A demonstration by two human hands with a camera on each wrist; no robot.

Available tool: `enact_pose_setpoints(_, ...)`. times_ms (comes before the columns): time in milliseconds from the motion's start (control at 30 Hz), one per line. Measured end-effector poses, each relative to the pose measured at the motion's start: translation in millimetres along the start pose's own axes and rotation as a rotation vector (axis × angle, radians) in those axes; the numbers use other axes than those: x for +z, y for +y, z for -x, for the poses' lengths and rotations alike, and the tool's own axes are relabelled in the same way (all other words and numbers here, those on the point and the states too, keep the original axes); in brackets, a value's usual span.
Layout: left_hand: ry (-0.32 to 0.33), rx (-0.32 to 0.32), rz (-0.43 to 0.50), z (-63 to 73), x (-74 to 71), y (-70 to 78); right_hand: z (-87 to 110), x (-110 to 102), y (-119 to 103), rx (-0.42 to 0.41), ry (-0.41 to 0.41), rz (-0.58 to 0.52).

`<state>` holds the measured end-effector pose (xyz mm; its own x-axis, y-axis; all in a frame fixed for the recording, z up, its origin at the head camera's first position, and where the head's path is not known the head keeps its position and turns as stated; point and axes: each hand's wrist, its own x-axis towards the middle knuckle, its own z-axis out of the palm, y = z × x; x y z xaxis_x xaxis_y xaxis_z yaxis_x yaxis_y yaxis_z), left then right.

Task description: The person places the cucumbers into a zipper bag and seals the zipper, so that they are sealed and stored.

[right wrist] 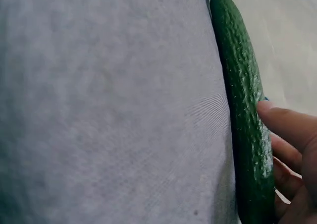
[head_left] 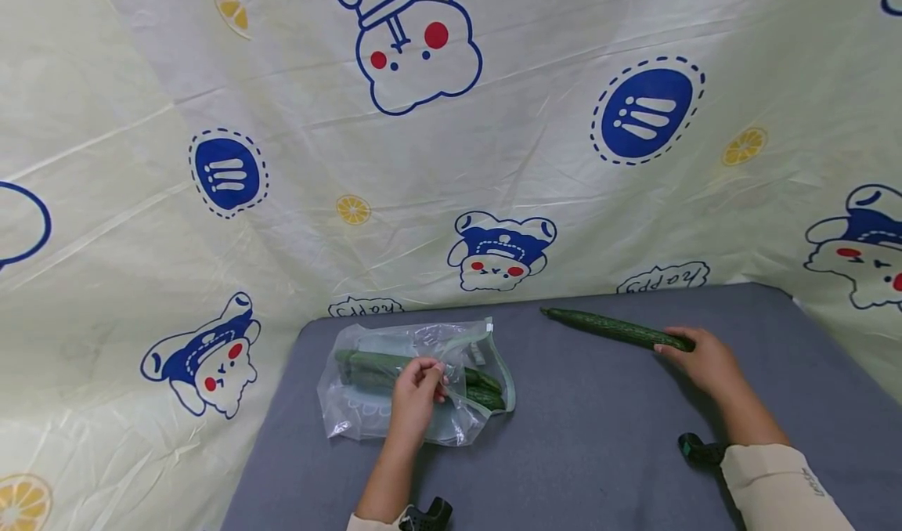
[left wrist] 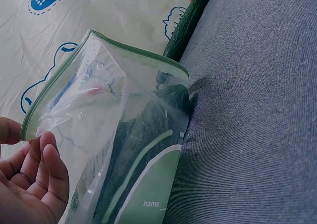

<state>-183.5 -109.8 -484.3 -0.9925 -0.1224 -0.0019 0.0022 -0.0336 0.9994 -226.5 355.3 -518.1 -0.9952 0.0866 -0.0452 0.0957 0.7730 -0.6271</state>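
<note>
A clear zip bag [head_left: 373,421] with a green-edged mouth lies at the left, its mouth facing right. Inside it are at least two dark green cucumbers [head_left: 482,396]. My left hand [head_left: 416,394] pinches the edge of the bag's mouth between thumb and fingers. In the left wrist view the mouth gapes, its green zip strip [left wrist: 143,55] held up at one corner. My right hand [head_left: 708,363] grips another cucumber [head_left: 606,326] near its right end. The right wrist view shows the thumb and fingers around this bumpy cucumber [right wrist: 242,95], which lies along the grey cloth.
A grey cloth-covered table [head_left: 564,453] lies under everything. Behind it hangs a pale printed curtain [head_left: 493,163], which meets the table's back edge. Dark wrist cameras [head_left: 698,450] sit on both forearms.
</note>
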Motion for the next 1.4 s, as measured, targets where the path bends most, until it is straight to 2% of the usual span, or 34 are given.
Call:
enact_pose_setpoints(100,-0.004,0.002,-0.001,0.1,-0.2,-1.3,-1.7,0.1,6.4,0.012,-0.022,-0.012)
enact_pose_setpoints(300,-0.010,0.007,0.001,-1.1,-1.0,-4.6,-5.0,1.7,13.4,0.014,-0.007,-0.028)
enact_pose_setpoints(600,-0.010,0.007,-0.012,-1.4,-1.5,-4.7,-3.5,1.7,13.6,0.016,-0.021,-0.029)
enact_pose_setpoints(933,-0.009,0.010,-0.015,-1.8,-1.2,-3.8,0.5,4.4,11.1,0.011,0.002,-0.051)
enact_pose_setpoints(1400,-0.007,0.006,-0.011,-2.9,-1.3,-5.0,24.5,4.1,-14.4,-0.049,0.033,-0.105)
